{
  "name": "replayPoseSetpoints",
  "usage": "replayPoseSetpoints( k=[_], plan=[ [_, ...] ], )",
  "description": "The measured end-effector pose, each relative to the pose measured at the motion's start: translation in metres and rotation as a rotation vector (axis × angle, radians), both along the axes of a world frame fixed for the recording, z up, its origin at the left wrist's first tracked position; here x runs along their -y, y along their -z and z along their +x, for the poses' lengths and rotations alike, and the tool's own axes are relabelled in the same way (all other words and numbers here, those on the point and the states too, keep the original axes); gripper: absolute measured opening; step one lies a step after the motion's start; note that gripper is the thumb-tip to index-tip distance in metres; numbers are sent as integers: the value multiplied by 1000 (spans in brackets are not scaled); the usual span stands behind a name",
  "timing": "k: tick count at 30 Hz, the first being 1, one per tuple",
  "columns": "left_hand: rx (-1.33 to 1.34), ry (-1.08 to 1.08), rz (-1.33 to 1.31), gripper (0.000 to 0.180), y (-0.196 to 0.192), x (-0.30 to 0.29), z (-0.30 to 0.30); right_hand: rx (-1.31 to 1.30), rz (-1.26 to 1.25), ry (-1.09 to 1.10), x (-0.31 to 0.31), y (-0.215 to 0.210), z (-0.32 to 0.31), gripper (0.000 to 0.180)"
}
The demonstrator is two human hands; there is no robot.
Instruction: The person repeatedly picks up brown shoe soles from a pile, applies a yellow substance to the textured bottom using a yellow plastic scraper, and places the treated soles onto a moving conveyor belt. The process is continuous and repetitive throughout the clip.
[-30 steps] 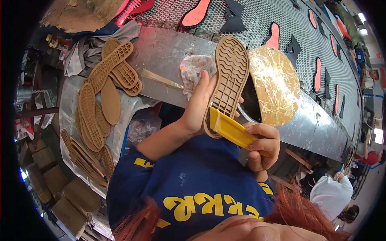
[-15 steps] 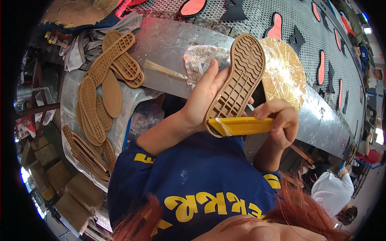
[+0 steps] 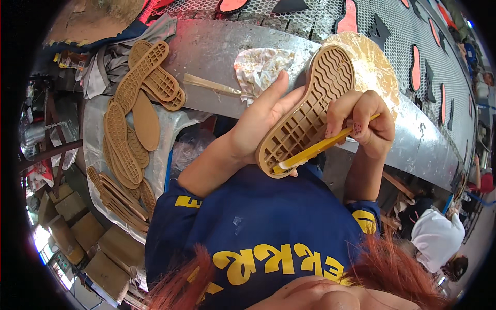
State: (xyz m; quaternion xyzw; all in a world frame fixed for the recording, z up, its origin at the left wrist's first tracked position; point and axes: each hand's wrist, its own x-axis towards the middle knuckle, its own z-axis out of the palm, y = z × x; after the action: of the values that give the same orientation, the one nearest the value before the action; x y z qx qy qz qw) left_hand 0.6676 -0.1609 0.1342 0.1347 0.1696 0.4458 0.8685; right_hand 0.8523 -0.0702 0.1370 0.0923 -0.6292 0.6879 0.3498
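Note:
A tan shoe sole (image 3: 292, 121) is held tilted in front of my chest, its wavy and gridded tread facing up. My left hand (image 3: 261, 116) grips it from the left side, thumb raised along the edge and the other fingers mostly hidden behind. Pinched in my right hand (image 3: 368, 121) is a flat yellow tool (image 3: 323, 146) with a pale, slanted tip. That tip lies over the heel end of the sole, by its right edge. To the left, several tan soles (image 3: 120, 147) are piled on a plastic-covered surface, beside a smooth-faced sole (image 3: 145, 121).
Ahead runs a metal ledge (image 3: 206, 49) with a crumpled stained white sheet (image 3: 263, 67), a tan strip (image 3: 212, 87) and a shiny yellowish disc (image 3: 382, 67). Past it, a mesh belt (image 3: 315, 23) carries pink-topped insoles (image 3: 415, 67). Cardboard boxes (image 3: 111, 268) stand lower left; a person in white (image 3: 439, 237) is at right.
My right hand has risen and turned, so the yellow tool now slants up to the right with its narrow edge showing. The sole has tipped slightly rightward. My left hand still holds it.

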Motion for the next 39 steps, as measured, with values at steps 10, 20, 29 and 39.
replayPoseSetpoints(
  k=[10, 20, 29, 39],
  plan=[
    [-110, -136, 122, 68, 22, -3, -14, -316, -256, 573, -18, 19, 58, 8],
    [-260, -766, 458, 60, 28, -2, -21, 618, 659, 1190, 24, 49, 33, 14],
    [-870, -983, 763, 70, 37, -3, -12, 463, 409, 1085, 34, 38, 43, 11],
    [-966, -1026, 828, 64, 24, -4, 1, -58, -8, 1254, 42, 41, 27, 24]
  ],
)
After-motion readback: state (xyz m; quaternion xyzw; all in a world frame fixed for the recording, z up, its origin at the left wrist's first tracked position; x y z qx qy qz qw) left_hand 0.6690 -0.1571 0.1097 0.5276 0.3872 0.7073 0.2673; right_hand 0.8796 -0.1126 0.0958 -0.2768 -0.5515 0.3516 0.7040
